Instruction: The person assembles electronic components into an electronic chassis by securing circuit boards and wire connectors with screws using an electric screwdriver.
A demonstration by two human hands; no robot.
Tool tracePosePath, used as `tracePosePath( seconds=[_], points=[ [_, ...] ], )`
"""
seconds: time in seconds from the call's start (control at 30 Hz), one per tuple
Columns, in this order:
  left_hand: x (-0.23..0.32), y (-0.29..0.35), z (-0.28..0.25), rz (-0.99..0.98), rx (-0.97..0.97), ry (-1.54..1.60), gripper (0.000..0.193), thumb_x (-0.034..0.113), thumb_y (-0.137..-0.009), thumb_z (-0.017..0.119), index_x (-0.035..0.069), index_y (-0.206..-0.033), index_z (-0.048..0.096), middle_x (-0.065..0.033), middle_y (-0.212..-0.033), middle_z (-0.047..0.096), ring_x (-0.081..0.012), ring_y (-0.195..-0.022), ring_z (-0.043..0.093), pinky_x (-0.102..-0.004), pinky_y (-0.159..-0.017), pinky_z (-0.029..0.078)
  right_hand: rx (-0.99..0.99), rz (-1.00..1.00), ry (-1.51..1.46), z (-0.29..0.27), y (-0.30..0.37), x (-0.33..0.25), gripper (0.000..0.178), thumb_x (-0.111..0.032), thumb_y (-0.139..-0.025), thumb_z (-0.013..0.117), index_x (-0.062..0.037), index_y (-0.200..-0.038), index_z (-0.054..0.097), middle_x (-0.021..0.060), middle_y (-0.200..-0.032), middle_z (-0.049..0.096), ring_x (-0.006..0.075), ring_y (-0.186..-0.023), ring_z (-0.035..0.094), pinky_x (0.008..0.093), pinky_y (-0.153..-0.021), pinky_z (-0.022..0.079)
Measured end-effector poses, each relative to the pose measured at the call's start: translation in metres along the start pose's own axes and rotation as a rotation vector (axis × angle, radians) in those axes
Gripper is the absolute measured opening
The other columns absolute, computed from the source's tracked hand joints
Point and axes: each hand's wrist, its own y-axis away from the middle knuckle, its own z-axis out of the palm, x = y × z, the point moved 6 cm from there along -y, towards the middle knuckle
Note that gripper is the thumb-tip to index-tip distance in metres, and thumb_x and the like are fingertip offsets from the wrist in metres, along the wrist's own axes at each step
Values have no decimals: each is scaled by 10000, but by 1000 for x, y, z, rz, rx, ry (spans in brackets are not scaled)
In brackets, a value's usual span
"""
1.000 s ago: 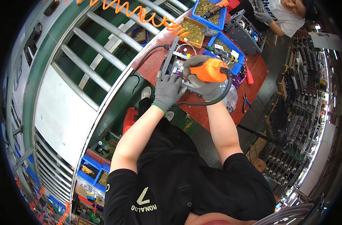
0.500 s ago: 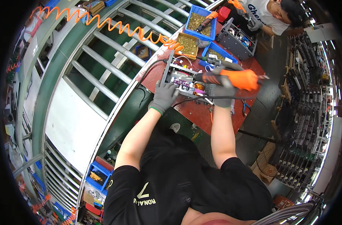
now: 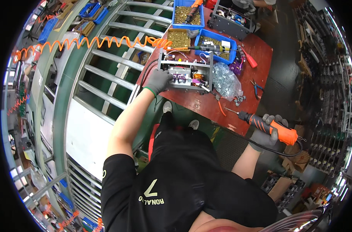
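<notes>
My left hand (image 3: 158, 81), in a grey glove, grips the left end of an open metal equipment case (image 3: 211, 79). Inside the case are a finned silver heat sink, purple parts and a copper-coloured coil. Off to the right, clear of the case, my gloved right hand (image 3: 268, 135) is wrapped round an orange and black electric screwdriver (image 3: 257, 122). Its bit points left, over the front right part of the red tabletop (image 3: 191, 102). A black cord runs from the tool's rear end back under my right wrist.
Blue bins (image 3: 188, 26) and a yellow tray (image 3: 178, 39) of small brass-coloured screws stand behind the case. Right of it lie a clear bag of metal parts (image 3: 226, 81), a red-handled screwdriver (image 3: 250, 60) and pliers (image 3: 256, 89). Another case (image 3: 230, 21) sits near a co-worker's gloved hands. Left is a roller conveyor (image 3: 114, 67).
My right hand has pulled the electric screwdriver away from the case, rightward and toward me. My left hand stays at the case's left end. The view has shifted.
</notes>
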Motion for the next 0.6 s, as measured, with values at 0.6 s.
tracePosePath(
  seconds=[0.6],
  points=[
    [10, -15, -6, 188, -83, -58, 202, 338, -835, 642, 147, -900, 648, -78, -852, 647, -274, -790, 660, -408, -660, 519, -125, 61, -150, 2, 10, 9, 491, -53, -805, 697, -98, -1273, 554, 137, -1092, 652, 230, -839, 653, 421, -775, 503]
  ],
)
